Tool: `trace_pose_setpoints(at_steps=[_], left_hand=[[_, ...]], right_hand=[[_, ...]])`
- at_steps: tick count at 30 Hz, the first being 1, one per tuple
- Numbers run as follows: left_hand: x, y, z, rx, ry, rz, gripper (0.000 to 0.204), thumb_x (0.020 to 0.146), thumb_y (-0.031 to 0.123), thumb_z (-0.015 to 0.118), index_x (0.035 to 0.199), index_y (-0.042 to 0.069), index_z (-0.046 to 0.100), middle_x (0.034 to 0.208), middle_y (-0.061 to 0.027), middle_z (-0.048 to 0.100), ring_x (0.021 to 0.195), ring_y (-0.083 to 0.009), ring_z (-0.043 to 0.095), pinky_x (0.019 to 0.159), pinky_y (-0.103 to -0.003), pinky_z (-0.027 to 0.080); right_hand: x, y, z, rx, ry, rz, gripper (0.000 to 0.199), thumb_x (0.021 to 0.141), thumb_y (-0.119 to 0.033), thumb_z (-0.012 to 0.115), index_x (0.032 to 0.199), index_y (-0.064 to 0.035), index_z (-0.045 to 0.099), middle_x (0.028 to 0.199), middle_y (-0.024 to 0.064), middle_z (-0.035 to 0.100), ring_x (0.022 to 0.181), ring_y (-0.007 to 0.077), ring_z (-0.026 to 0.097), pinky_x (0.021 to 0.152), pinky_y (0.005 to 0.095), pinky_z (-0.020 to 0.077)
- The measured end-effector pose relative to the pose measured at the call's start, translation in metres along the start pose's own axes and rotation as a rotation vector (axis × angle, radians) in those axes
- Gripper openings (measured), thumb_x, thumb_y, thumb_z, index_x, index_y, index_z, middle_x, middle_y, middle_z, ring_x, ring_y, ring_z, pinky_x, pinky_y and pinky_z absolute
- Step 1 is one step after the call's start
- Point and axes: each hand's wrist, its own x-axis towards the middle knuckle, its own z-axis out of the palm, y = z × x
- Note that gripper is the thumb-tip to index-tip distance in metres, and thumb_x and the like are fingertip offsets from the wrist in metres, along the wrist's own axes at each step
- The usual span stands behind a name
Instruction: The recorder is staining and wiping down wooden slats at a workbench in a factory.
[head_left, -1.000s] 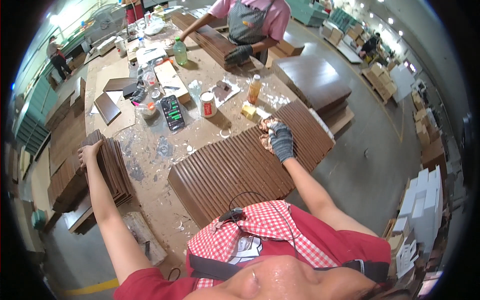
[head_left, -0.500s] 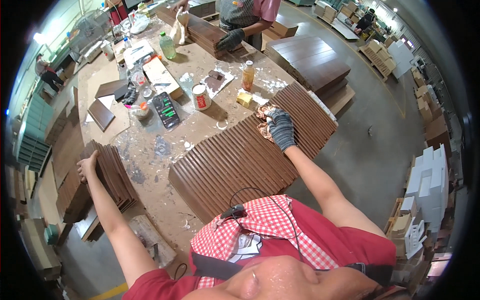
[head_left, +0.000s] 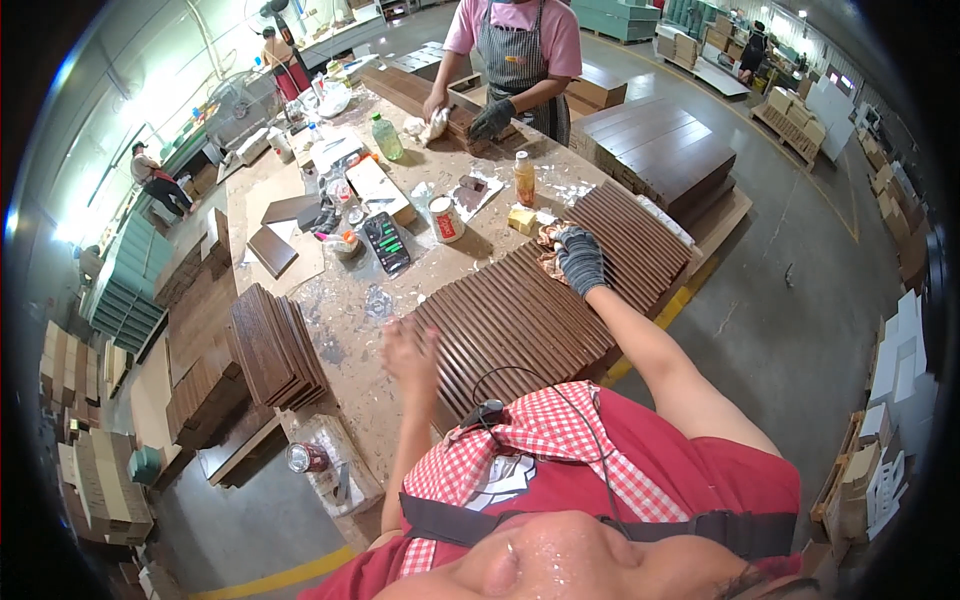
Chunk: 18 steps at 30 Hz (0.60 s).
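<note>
A long row of brown wooden boards (head_left: 510,315) lies overlapped across the near side of the table, their edges showing as parallel ridges. On its right part, my right hand (head_left: 581,262), in a dark striped glove, grips a crumpled, stained orange-brown rag (head_left: 550,250) against the boards. My bare left hand (head_left: 410,358) is at the row's left end, slightly blurred, its fingers apart and holding nothing. Whether it touches the boards I cannot tell. Left of that hand stands a stack of brown boards (head_left: 268,345) at the table's left edge. A yellow sponge-like block (head_left: 522,219) sits just beyond the rag.
On the table (head_left: 340,300) stand a white-and-red can (head_left: 446,220), a phone (head_left: 387,243), an amber bottle (head_left: 524,180) and a green bottle (head_left: 386,137). Across it a co-worker (head_left: 520,70) handles boards with a white cloth. More panels (head_left: 655,150) are stacked at the right.
My left hand has left the board stack on the left and moved right to the row's left end. My right hand stays on the rag. The view has shifted.
</note>
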Motion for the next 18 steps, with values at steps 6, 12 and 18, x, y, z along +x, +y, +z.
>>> trace_pose_setpoints(at_steps=[6, 12, 18], left_hand=[[-0.036, 0.036, 0.038, 0.170, -0.146, 0.075, 0.069, 0.103, 0.054, 0.040, 0.156, 0.011, 0.032, 0.164, -0.0180, 0.021, 0.153, -0.0351, 0.014, 0.121, -0.058, 0.005], [-0.043, 0.036, 0.038, 0.186, -0.213, 0.006, 0.070, 0.103, 0.055, 0.039, 0.157, 0.012, 0.031, 0.164, -0.0176, 0.021, 0.153, -0.0348, 0.014, 0.119, -0.064, 0.005], [-0.029, 0.016, 0.052, 0.385, -0.186, 0.059, 0.068, 0.103, 0.055, 0.040, 0.157, 0.015, 0.033, 0.165, -0.0115, 0.025, 0.153, -0.0310, 0.020, 0.118, -0.064, 0.015]], right_hand=[[0.011, -0.001, -0.006, 0.066, -0.134, -0.054, 0.036, 0.089, -0.026, 0.067, 0.123, -0.0131, 0.066, 0.127, 0.0174, 0.060, 0.114, 0.0339, 0.058, 0.101, 0.0416, 0.0462], [-0.003, 0.016, -0.007, -0.177, -0.284, -0.093, 0.067, 0.090, -0.061, 0.061, 0.143, -0.0201, 0.056, 0.156, 0.0199, 0.037, 0.144, 0.0379, 0.036, 0.120, 0.0445, 0.0265], [-0.001, 0.012, 0.007, 0.121, -0.080, -0.274, 0.033, 0.086, -0.034, 0.070, 0.116, -0.0190, 0.071, 0.122, 0.0118, 0.065, 0.111, 0.0327, 0.062, 0.097, 0.0444, 0.0497]])
